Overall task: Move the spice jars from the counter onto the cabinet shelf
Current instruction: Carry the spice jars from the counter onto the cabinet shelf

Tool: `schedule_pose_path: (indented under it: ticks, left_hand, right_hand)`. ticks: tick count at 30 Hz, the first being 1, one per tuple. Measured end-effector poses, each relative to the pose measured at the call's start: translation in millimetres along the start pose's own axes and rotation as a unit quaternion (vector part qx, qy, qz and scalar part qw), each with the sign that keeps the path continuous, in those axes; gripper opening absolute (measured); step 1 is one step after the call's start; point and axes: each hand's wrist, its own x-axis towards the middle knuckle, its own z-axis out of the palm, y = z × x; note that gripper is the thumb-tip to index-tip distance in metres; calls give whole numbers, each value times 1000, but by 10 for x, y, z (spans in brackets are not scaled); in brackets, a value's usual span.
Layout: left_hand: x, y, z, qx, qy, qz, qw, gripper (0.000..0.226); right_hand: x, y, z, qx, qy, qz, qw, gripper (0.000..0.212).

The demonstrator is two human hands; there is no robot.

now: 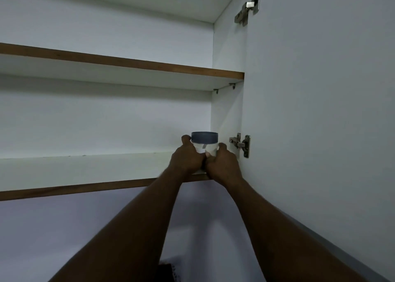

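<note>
A clear spice jar [204, 141] with a grey-blue lid stands at the right end of the lower cabinet shelf [85, 168], close to the cabinet's right wall. My left hand [186, 158] wraps the jar's left side and my right hand [222, 164] wraps its right side. Both hands cover most of the jar's body, so its base and its contact with the shelf are hidden. The counter and other jars are out of view.
An upper shelf [128, 65] with a brown front edge runs above. The open cabinet door [320, 111] stands at the right on two metal hinges [240, 144]. A dark object [166, 271] shows at the bottom edge.
</note>
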Motion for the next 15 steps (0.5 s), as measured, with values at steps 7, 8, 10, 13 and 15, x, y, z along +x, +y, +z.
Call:
schedule_pose_path:
  ticks: [7, 8, 10, 13, 15]
  left_hand:
    - [348, 21, 320, 39, -78, -52, 995, 69]
    - [385, 22, 344, 35, -88, -51, 994, 70]
    - [431, 21, 363, 27, -102, -43, 993, 70]
    - [464, 9, 374, 15, -120, -29, 992, 66]
    - [473, 2, 380, 11, -129, -25, 991, 66]
  right_hand:
    - [162, 200, 152, -111, 80, 0, 991, 27]
    - [168, 210, 175, -108, 90, -1, 990, 35]
    - [164, 204, 199, -105, 105, -8, 989, 47]
    - [152, 209, 214, -101, 115, -12, 988, 59]
    - [140, 208, 219, -99, 119, -15, 988, 62]
